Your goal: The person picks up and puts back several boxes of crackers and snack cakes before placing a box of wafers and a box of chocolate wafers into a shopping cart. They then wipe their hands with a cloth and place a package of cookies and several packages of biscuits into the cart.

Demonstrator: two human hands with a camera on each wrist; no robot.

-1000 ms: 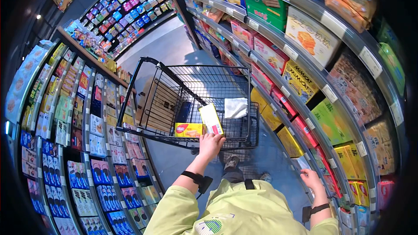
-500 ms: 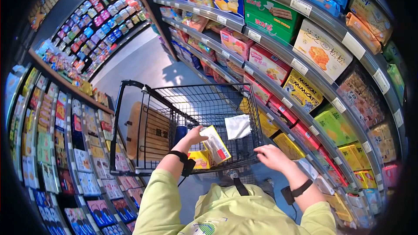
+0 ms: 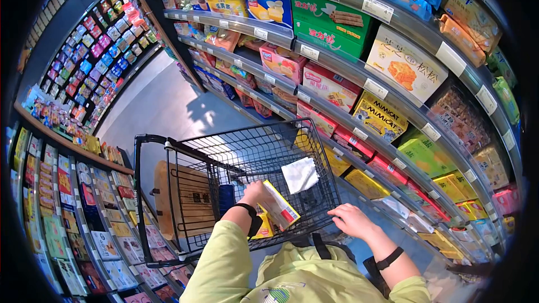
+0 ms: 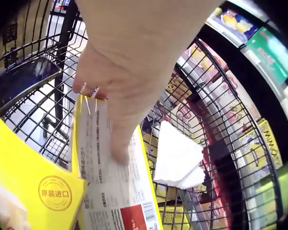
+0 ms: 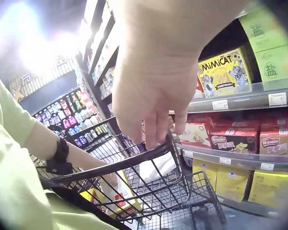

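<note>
My left hand point(image 3: 255, 193) reaches into the black wire shopping cart point(image 3: 140, 191) and holds a yellow-edged snack box point(image 3: 281, 210) by its far end. In the left wrist view, the thumb lies along the printed pale face of this box point(image 4: 101, 153) while the fingers curl over its top edge. A second, yellow box point(image 4: 38, 177) lies beside it in the cart. Over the cart's near right corner is my right hand point(image 3: 353, 220). Its fingers hang loosely at the rim in the right wrist view, with nothing held.
A crumpled white cloth or tissue point(image 3: 300, 175) and a dark blue item point(image 3: 226, 199) are in the cart. A wooden panel point(image 3: 185, 196) stands at its left side. Shelves of boxed snacks point(image 3: 331, 90) rise close on the right; more packaged goods point(image 3: 73, 207) line the left.
My left hand has moved from the box's near end to its far end and now grips it. My right hand has come from beside the right shelf to the cart's corner. The view has turned rightward.
</note>
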